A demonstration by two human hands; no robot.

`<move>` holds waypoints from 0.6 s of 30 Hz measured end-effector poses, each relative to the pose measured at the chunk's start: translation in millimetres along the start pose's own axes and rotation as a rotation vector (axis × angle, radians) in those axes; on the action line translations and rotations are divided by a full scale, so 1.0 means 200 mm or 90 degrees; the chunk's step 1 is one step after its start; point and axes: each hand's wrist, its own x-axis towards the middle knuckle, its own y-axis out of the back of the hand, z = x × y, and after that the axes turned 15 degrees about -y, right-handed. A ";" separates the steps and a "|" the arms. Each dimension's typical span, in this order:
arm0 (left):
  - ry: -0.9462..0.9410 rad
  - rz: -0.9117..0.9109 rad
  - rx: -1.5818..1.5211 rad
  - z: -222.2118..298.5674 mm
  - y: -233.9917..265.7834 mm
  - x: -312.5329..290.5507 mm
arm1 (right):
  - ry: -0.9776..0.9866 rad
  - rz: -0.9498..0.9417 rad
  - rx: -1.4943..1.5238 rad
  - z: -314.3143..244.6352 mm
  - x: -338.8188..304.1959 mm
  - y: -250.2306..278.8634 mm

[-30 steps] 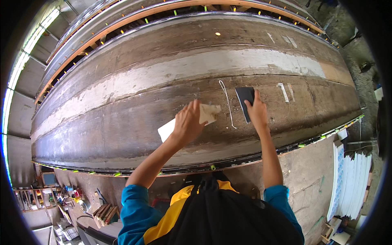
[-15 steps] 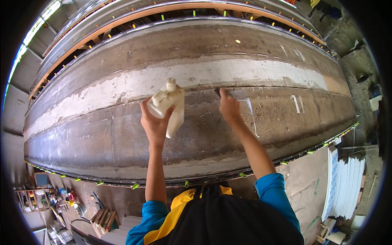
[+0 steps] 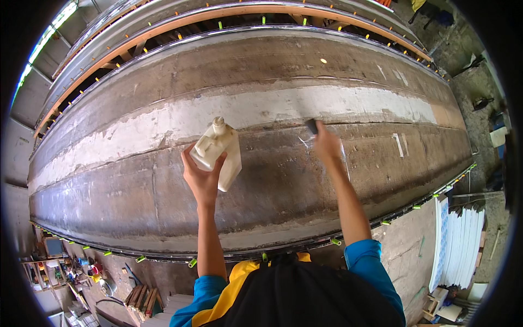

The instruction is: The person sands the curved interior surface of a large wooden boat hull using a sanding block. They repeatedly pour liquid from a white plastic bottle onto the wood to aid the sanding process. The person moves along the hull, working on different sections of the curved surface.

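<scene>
My left hand [image 3: 202, 182] is wrapped round a whitish plastic jug [image 3: 231, 155], held tilted above the long brown surface [image 3: 272, 201]. The jug's neck points away from me. To the right, my right hand [image 3: 328, 146] is closed on a small dark flat scraper [image 3: 312, 126], partly hidden by the fingers and slightly blurred. The scraper is at the near edge of a patchy white band [image 3: 250, 106]; whether it touches the surface I cannot tell. Thin white streaks [image 3: 305, 143] show just below it.
Green and yellow clips [image 3: 336, 241] line the edges of the surface. Beyond its far edge runs an orange-brown beam [image 3: 180, 17]. At lower right stand white panels [image 3: 460, 245]. At lower left are wooden pieces [image 3: 143, 300] and a cluttered shelf [image 3: 46, 272].
My right hand and the scraper have moved right along the band's edge, and more of the scraper's flat face shows. My left hand and the jug have shifted slightly left and nearer.
</scene>
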 end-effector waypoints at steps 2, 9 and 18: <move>-0.003 0.004 -0.003 -0.02 0.02 0.00 | -0.093 0.005 -0.111 0.02 0.03 0.15; -0.017 -0.015 0.027 0.00 -0.03 0.00 | 0.080 0.111 -0.188 0.06 -0.08 -0.14; -0.013 -0.021 -0.008 0.03 -0.06 0.00 | 0.186 0.267 -0.197 0.21 -0.04 -0.16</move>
